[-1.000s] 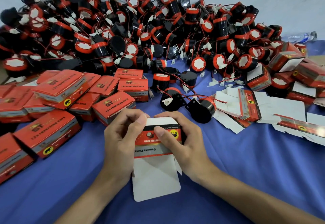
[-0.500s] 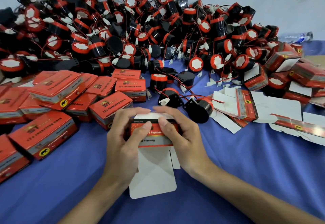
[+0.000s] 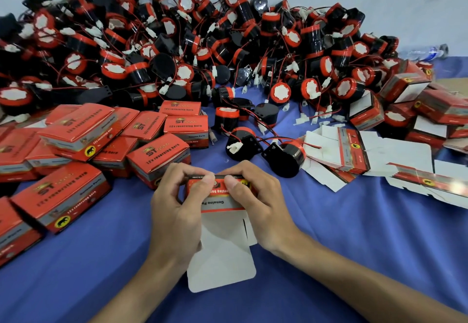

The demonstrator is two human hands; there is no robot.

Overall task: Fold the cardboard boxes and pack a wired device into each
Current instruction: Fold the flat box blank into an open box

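A red and white cardboard box [image 3: 219,197] stands in front of me on the blue cloth, its long white flap [image 3: 222,262] lying open toward me. My left hand [image 3: 177,211] grips its left side and my right hand [image 3: 258,203] grips its right side, both thumbs pressed on the top edge. Two black wired horns with red bands [image 3: 243,142] [image 3: 286,155] lie just beyond the box. A large heap of the same horns [image 3: 202,51] fills the back.
Several closed red boxes [image 3: 83,150] crowd the left side. Flat unfolded box blanks [image 3: 354,155] lie to the right, with more half-made boxes [image 3: 430,110] behind them. A plastic bottle [image 3: 425,53] lies at the far right by the wall.
The white top flap that stood above the box has been pushed down. Both thumbs now meet on the top edge, and the box sits lower and flatter between my hands.
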